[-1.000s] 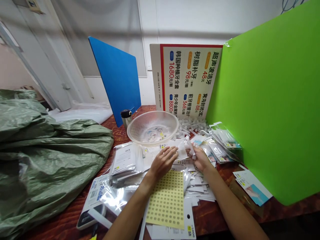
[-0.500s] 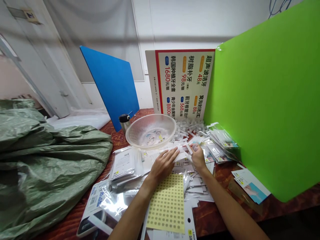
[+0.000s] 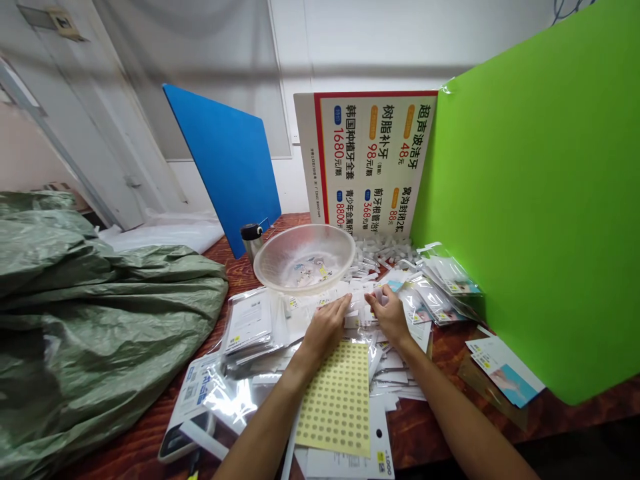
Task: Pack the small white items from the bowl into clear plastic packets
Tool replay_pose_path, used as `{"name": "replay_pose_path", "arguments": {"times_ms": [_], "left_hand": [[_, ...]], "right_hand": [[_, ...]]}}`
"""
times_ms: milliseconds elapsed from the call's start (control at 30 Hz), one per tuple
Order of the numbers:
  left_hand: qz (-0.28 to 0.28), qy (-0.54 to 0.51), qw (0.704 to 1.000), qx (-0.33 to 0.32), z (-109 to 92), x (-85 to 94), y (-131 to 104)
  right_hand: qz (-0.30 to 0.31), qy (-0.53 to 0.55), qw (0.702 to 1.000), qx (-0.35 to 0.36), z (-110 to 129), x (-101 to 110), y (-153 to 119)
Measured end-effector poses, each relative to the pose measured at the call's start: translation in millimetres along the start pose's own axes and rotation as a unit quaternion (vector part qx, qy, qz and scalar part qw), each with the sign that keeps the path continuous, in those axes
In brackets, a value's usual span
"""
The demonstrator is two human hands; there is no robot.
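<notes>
My left hand (image 3: pixel 326 325) lies with its fingers stretched out over clear plastic packaging and white cards (image 3: pixel 356 313) in the middle of the table. Just right of it, the fingers of my right hand (image 3: pixel 393 317) are curled in a pinch at the same packaging; what sits between them is too small to make out. Below my left hand is a yellow sheet of small round stickers (image 3: pixel 337 400). Under and beside that sheet, white printed cards (image 3: pixel 393 367) are piled, partly hidden by my forearms.
A translucent plastic basin (image 3: pixel 305 259) with small scraps stands behind, next to a flask (image 3: pixel 251 240). White plastic strips (image 3: pixel 383 253) heap behind my hands. Bagged cards (image 3: pixel 443 293) lie right, under a green board (image 3: pixel 530 200). Stacked cards (image 3: pixel 250 323) and green sheeting (image 3: pixel 125 320) are left.
My right hand has shifted slightly down; the white strip that stood out at its fingertips no longer shows. My left hand has drawn slightly left. The whole view has moved a little.
</notes>
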State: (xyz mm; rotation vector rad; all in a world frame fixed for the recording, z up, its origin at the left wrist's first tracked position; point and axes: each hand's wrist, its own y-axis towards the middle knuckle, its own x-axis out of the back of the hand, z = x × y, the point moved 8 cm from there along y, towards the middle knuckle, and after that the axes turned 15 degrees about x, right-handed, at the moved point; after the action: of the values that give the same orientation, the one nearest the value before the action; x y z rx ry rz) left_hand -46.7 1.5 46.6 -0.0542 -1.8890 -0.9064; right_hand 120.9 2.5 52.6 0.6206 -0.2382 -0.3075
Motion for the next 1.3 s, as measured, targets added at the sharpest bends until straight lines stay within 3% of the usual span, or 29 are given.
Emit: {"name": "replay_pose_path", "arguments": {"times_ms": [167,333,467,567,767,867,1067,1167,1300], "left_hand": [[-0.017,0.009,0.999,0.035,7.7,0.5,1.3],[-0.02,0.013,1.0,0.0,0.9,1.1,0.5],[-0.019,0.013,0.999,-0.043,-10.9,4.5,-1.3],[-0.029,0.008,0.998,-0.063,-16.0,9.1,-2.3],[-0.051,-0.009,0.998,-0.039,-11.1,14.3,-1.1],[-0.074,-0.02,0.997,-0.024,-8.5,18.1,-1.5],[-0.102,-0.034,0.994,0.0,-6.7,24.1,-1.6],[-0.092,-0.033,0.995,0.001,-6.3,21.2,-1.3],[-0.069,-0.048,0.996,0.015,-2.4,14.9,-0.9]], "right_hand": [[0.051,0.078,0.996,0.004,1.0,-3.9,4.7],[0.026,0.002,1.0,0.013,4.3,5.9,7.4],[0.037,-0.021,0.998,0.037,7.9,-0.5,4.3],[0.049,0.022,0.998,0.03,5.9,-9.7,1.4],[-0.013,0.215,0.973,-0.085,-9.4,-8.9,1.0],[-0.009,0.253,0.964,-0.083,-5.3,-6.4,4.4],[-0.025,0.204,0.976,-0.078,-5.5,-1.4,4.9],[-0.026,0.166,0.984,-0.065,-7.5,-0.4,4.6],[-0.012,0.205,0.975,-0.088,-10.5,-4.7,2.8]]}}
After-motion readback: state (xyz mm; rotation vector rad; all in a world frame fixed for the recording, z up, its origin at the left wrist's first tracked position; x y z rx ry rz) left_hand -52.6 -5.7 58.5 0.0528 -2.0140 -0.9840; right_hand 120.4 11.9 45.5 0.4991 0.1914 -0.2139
